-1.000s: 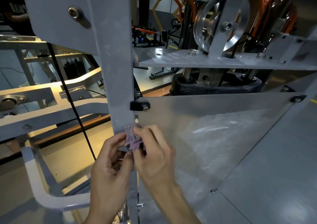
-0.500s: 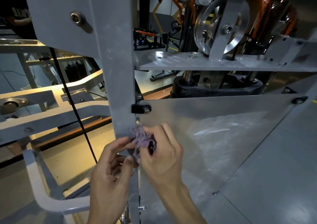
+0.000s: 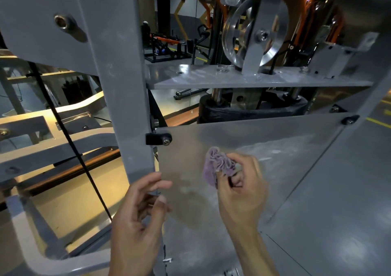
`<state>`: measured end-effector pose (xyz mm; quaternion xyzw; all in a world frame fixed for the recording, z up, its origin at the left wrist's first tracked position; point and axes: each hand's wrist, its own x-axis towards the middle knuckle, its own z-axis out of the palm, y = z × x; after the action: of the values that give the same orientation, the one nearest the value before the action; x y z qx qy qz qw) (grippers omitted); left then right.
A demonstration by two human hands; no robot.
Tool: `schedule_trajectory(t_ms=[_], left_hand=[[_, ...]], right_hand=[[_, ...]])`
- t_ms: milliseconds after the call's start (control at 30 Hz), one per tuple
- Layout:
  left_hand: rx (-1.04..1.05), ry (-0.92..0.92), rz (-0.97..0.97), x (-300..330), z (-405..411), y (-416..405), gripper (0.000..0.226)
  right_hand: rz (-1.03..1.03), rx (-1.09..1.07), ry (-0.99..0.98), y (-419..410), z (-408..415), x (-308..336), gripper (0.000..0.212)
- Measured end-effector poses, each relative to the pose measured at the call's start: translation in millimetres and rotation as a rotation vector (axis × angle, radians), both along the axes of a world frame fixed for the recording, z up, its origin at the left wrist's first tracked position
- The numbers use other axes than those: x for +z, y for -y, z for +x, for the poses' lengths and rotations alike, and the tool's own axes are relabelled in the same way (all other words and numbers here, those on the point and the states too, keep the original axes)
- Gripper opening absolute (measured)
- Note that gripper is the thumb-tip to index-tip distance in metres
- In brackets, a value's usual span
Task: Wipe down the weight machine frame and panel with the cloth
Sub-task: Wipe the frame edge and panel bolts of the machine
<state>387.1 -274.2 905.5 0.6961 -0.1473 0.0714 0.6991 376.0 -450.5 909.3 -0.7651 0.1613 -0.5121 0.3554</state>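
- The right hand (image 3: 241, 189) now holds the bunched purple cloth (image 3: 218, 168) alone, fingers curled round it, and presses it against the clear panel (image 3: 264, 149), well right of the grey upright post (image 3: 127, 106).
- 1 second ago both hands worked the cloth together at the post's edge, just below the black bracket (image 3: 157, 138); half a second ago they were still joined there.
- The left hand (image 3: 139, 214) has let go of the cloth. It now sits at the foot of the post with fingers loosely curled and holding nothing; the fingertips look to touch the post's edge, though I cannot tell for certain.
- My reading: the bunching is over and the wiping has moved from the frame to the panel.
- The panel shows cloudy smears to the right of the cloth and a dull patch below it, so most of its surface seems still to need wiping.
- The shelf (image 3: 254, 79) and pulley wheel (image 3: 249, 39) above sit untouched by either hand.
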Motion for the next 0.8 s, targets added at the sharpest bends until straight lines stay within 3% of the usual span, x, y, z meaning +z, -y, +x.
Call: schedule_trajectory(t_ms=[200,333,533,667,800], left_hand=[[-0.042,0.018,-0.002,-2,4,11,0.055],[-0.068,0.034,0.009,0,7,14,0.058],[-0.081,0.053,-0.03,0,8,20,0.03],[-0.105,0.063,-0.014,-2,9,25,0.035],[-0.109,0.057,0.026,-1,11,29,0.048]], right_hand=[[-0.21,0.139,0.049,-38,12,-3,0.028],[-0.217,0.164,0.034,-15,6,1,0.026],[-0.085,-0.071,0.067,29,-1,12,0.048],[-0.163,0.12,0.075,-20,14,-1,0.018],[-0.217,0.228,0.023,-14,9,2,0.022]])
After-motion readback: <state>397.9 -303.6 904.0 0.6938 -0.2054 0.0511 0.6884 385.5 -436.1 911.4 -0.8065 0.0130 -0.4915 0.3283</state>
